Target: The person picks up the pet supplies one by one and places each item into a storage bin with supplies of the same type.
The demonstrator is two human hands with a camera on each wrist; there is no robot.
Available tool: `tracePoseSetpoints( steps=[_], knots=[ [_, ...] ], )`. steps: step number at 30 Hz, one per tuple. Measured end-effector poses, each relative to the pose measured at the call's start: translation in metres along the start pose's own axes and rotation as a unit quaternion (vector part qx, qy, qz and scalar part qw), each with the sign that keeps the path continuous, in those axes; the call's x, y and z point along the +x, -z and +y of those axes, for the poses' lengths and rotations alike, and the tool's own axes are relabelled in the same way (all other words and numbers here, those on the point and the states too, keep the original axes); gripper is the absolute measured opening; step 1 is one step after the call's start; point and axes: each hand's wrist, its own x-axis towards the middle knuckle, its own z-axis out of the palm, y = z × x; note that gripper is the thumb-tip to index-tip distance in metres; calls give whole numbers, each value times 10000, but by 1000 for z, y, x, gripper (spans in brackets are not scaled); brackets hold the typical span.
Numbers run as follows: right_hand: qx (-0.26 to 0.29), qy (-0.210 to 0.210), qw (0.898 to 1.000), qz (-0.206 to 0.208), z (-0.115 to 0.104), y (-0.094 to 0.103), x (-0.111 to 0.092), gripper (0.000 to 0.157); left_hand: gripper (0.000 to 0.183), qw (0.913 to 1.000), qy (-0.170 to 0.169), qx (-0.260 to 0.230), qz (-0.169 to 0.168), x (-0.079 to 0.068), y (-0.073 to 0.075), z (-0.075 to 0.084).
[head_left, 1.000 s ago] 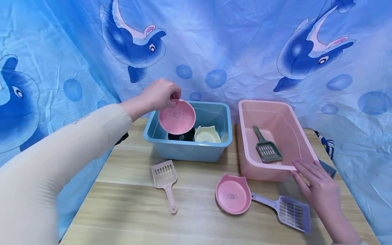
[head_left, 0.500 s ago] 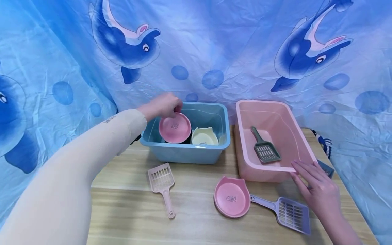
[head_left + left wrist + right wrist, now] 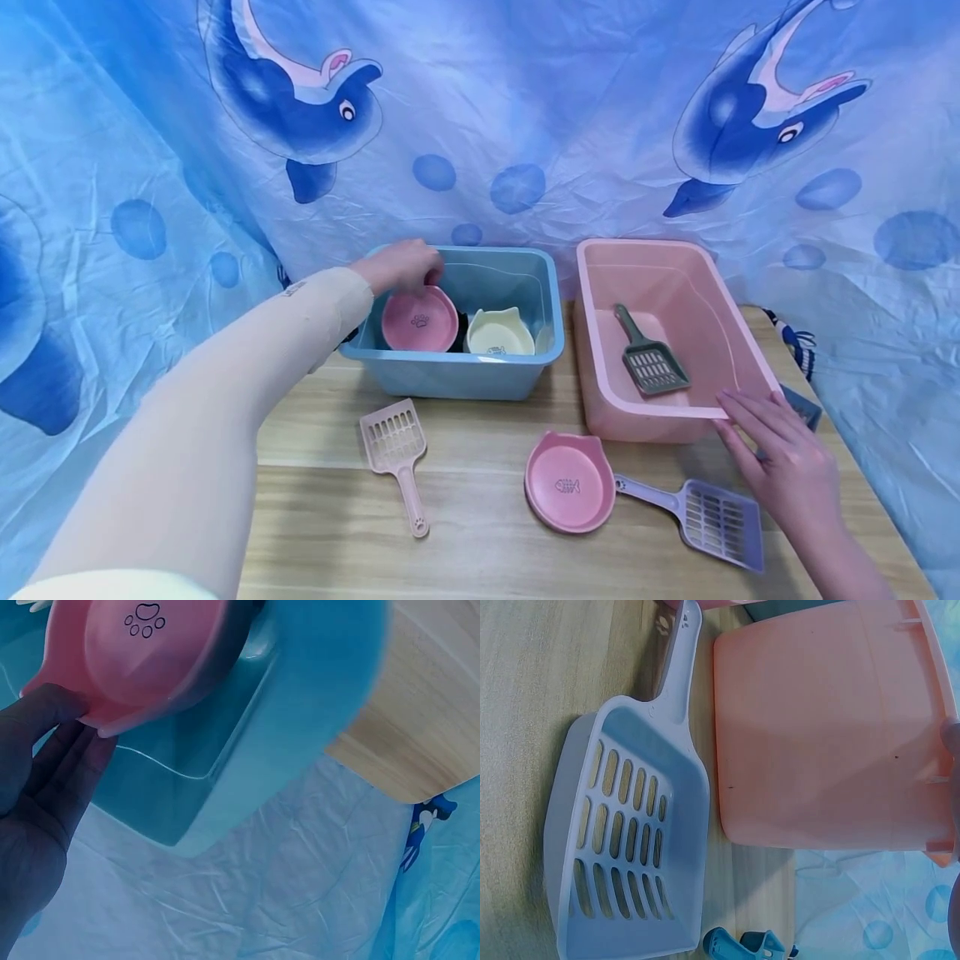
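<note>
My left hand [image 3: 405,265] pinches the rim of a pink pet bowl [image 3: 420,321] with a paw print, inside the blue litter box [image 3: 457,375]. In the left wrist view the thumb lies over the rim of this bowl [image 3: 161,656], fingers beneath. Beside it in the box sits a cream cat-eared bowl [image 3: 500,333]; a black bowl [image 3: 462,332] is mostly hidden by the pink one. My right hand [image 3: 783,454] rests with fairly straight fingers on the near right corner of the pink litter box [image 3: 652,427], which holds a dark green litter scoop [image 3: 654,367].
On the wooden table [image 3: 480,558] lie a pale pink scoop [image 3: 397,454], a pink cat-eared bowl [image 3: 570,483] with a fish-bone print, and a lavender scoop [image 3: 720,521]. A blue-grey item [image 3: 801,407] shows beyond the right hand. Blue dolphin-print cloth [image 3: 480,117] hangs behind.
My left hand has lowered the pink paw-print bowl into the blue litter box, over the black bowl, and shifted slightly left. The right hand stays on the pink box's rim.
</note>
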Motion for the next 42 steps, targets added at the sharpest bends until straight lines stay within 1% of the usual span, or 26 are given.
tracePoseSetpoints(
  steps=[6,10,16,18,21,23,26,29,31,33,35,38,42],
  knots=[
    [88,65,9999,-31,-1,1,2,60,18,9998,132,1,-169,3,-5,0],
    [168,102,9998,56,-2,1,5,60,17,9998,84,77,-179,7,-11,0],
    [204,122,9997,76,-6,3,3,60,21,9988,63,280,-389,12,-7,-1],
    [188,92,9997,80,-6,4,3,60,21,9982,163,255,-525,11,-8,-1],
    [163,71,9998,88,-7,5,2,59,29,9962,473,-136,-716,8,-10,-1],
    [178,59,9998,94,-7,5,2,60,40,9930,711,-414,-844,6,-11,0],
    [227,50,9996,129,-7,6,2,61,53,9893,918,-737,-861,3,-10,1],
    [247,36,9996,165,-6,7,2,62,56,9889,899,-777,-890,2,-5,2],
    [234,39,9996,162,-6,7,2,61,56,9886,862,-759,-969,0,-2,2],
    [221,27,9996,148,-6,7,2,61,56,9894,739,-712,-1030,-3,2,4],
    [208,23,9997,141,-5,6,3,61,56,9900,626,-734,-1024,-9,8,8],
    [210,27,9997,134,-4,4,3,60,56,9915,448,-865,-863,-22,20,17],
    [255,58,9995,180,-2,1,3,58,53,9927,57,-1096,-496,-43,38,32]
  ],
)
